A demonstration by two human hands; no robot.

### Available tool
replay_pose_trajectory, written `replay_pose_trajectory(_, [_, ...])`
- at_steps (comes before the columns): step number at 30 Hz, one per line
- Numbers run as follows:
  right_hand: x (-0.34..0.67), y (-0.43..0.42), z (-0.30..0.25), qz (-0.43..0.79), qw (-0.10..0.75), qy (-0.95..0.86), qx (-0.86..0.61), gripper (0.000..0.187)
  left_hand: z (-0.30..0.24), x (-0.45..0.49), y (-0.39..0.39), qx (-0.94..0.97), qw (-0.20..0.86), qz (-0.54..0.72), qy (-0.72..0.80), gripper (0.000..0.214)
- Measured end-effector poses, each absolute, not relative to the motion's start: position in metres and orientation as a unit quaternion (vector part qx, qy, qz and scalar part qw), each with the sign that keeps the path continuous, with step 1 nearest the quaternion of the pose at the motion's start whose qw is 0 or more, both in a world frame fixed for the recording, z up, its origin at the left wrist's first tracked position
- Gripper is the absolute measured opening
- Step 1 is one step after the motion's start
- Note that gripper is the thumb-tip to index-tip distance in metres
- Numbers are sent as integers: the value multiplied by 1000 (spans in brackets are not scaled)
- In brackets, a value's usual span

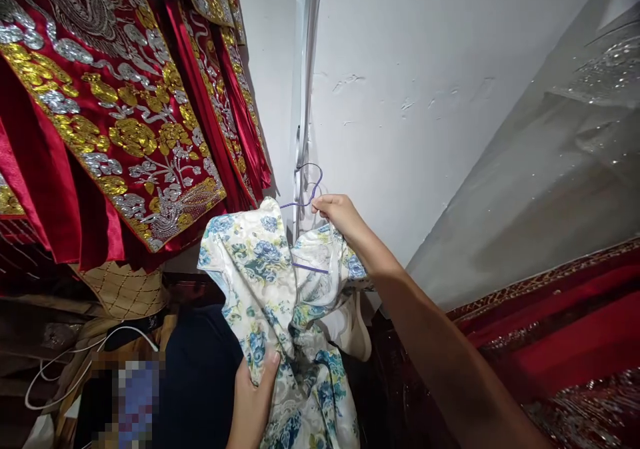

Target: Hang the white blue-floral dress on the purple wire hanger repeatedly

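A white dress (265, 255) with blue flowers and yellow-green leaves hangs in front of me, its neckline open. Inside it is a thin purple clothes hanger (309, 268), whose hook points up above the collar. My right hand (337, 212) pinches the hanger at the base of its hook, close to the dress's collar. Lower down, my left hand (256, 392) is closed on the front of the dress, thumb on top of the cloth. Folds of the dress hide the left fingers and part of the hanger.
Red garments (135, 135) with gold and silver embroidery hang at the left. A metal upright (303, 69) stands against the white wall (400, 49). A white cable (60, 352) loops at lower left. A white shoe (357, 332) shows behind the dress. Red beaded fabric (575, 329) lies at right.
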State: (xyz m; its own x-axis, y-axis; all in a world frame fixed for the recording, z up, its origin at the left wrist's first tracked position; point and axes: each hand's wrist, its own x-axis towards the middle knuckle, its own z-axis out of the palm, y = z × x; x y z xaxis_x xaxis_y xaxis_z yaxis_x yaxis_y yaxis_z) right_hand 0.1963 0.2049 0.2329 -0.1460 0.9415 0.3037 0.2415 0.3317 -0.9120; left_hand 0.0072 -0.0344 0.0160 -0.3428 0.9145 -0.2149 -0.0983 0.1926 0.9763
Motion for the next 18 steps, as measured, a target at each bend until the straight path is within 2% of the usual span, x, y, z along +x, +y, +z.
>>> replay_pose_trajectory(3, [188, 199, 232, 382, 442, -685, -435, 28, 14, 19, -35, 322, 490, 513, 626, 52])
replay_pose_trajectory(7, [162, 175, 221, 406, 291, -784, -368, 27, -10, 22, -42, 300, 468, 510, 657, 52])
replay_pose_trajectory(9, [151, 163, 211, 381, 244, -812, -368, 27, -23, 16, -46, 293, 442, 506, 680, 51])
replay_pose_trajectory(11, [149, 155, 204, 349, 264, -807, -396, 27, -32, 7, -49, 289, 421, 501, 698, 50])
replay_pose_trajectory(13, [158, 155, 206, 327, 335, -774, -427, 27, -37, -1, -50, 278, 427, 488, 708, 47])
replay_pose_trajectory(16, [180, 168, 226, 288, 441, -703, -478, 28, -35, -7, -47, 247, 463, 449, 723, 48])
replay_pose_trajectory(18, [192, 180, 244, 261, 469, -667, -517, 28, -28, -5, -44, 249, 476, 436, 721, 52])
